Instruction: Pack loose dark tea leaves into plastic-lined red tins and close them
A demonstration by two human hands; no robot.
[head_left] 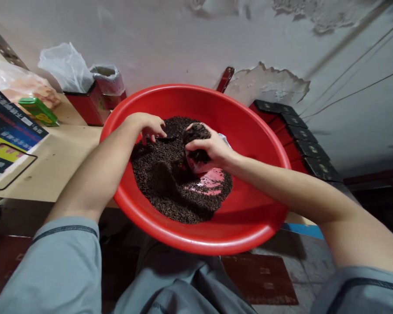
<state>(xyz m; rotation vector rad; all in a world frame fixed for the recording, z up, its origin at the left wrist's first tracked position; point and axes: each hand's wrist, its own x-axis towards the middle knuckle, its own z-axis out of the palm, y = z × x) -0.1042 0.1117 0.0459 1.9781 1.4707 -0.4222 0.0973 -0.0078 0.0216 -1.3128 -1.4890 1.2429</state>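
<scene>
A large red plastic basin holds a bed of small dark brown granules, which look like dry tea or seeds. Above them, my right hand is closed around a see-through plastic container with dark granules heaped at its mouth. Whether it is a cup or a bag I cannot tell. My left hand hovers over the far left of the granules, fingers apart and slightly bent. Close to its fingertips lies a dark flat object, its kind unclear. Below my right hand, a patch of basin floor shows through.
Red tins with black lids stand in a row at the right. Behind the basin's left rim are red boxes lined with plastic bags. A green packet and a printed carton sit at the left on the wooden table.
</scene>
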